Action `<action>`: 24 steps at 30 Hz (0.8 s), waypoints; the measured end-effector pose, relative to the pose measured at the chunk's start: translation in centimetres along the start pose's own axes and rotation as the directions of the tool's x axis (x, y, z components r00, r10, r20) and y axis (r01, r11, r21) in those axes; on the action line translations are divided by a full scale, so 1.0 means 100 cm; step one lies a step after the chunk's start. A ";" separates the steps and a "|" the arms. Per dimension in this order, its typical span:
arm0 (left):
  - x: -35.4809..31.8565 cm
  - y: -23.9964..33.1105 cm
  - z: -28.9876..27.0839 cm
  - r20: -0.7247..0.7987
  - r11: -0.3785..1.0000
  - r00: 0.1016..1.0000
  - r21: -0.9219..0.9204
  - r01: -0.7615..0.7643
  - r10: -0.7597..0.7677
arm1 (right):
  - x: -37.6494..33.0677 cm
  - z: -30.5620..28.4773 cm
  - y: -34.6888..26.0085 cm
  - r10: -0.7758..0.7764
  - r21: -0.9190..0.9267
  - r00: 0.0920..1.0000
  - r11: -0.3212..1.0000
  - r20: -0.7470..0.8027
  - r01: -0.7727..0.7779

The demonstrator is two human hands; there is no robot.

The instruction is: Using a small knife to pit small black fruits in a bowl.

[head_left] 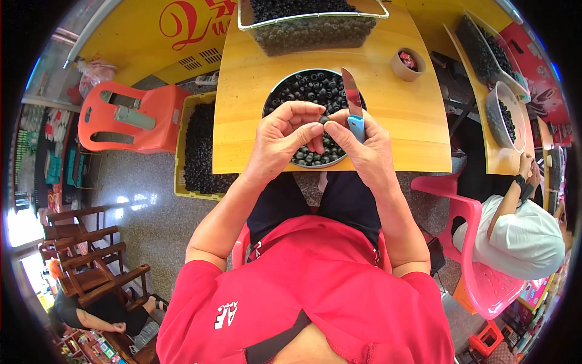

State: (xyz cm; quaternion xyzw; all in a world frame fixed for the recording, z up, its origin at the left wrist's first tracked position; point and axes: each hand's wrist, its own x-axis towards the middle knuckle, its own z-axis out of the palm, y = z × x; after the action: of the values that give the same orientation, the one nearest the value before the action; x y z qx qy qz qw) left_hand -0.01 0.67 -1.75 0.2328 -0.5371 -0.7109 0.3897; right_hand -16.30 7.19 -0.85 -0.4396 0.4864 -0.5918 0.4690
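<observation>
Above a round metal basin [265, 107] of glossy black, round, olive-sized pieces [311, 87], my two hands meet at the fingertips. Between the thumb and fingers of my left hand [274, 141] is one small dark round piece [324, 119]. My right hand [371, 147] is closed round the blue handle of a knife [351, 91], whose blade points up and away from me. The right thumb tip also touches the dark piece. Its exact kind is too small to make out.
A clear tub [315, 37] of black pieces stands at the table's far edge, a small bowl [407, 65] right of it. Left of the table are a yellow crate [180, 145] and an orange chair [159, 112]. A seated person [521, 233] works at another table on the right.
</observation>
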 end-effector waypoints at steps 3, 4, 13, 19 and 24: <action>-0.002 -0.001 0.000 -0.007 1.000 1.000 0.007 0.010 -0.010 | 0.001 0.002 -0.005 -0.008 0.036 1.000 0.999 0.021 0.007; -0.003 -0.001 0.000 -0.009 1.000 1.000 0.025 0.007 -0.007 | 0.001 0.003 -0.006 -0.029 0.063 0.999 0.998 0.034 0.027; -0.005 0.000 -0.001 -0.015 0.999 0.999 0.023 0.030 -0.030 | 0.001 0.002 -0.003 0.032 0.077 0.999 0.996 0.032 -0.034; -0.006 0.001 0.001 -0.019 0.995 1.000 0.098 0.015 -0.013 | 0.002 -0.002 -0.002 0.063 -0.024 0.997 0.998 0.033 -0.062; -0.007 0.003 0.004 -0.057 0.989 0.998 0.150 0.011 -0.002 | 0.004 -0.004 0.005 -0.185 -0.307 0.983 0.935 -0.003 0.175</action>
State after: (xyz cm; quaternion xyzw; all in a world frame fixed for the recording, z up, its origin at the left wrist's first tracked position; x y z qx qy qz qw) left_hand 0.16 1.44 -1.39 0.2835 -0.5771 -0.6627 0.3840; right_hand -16.73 6.78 -1.39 -0.5402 0.5372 -0.5566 0.3314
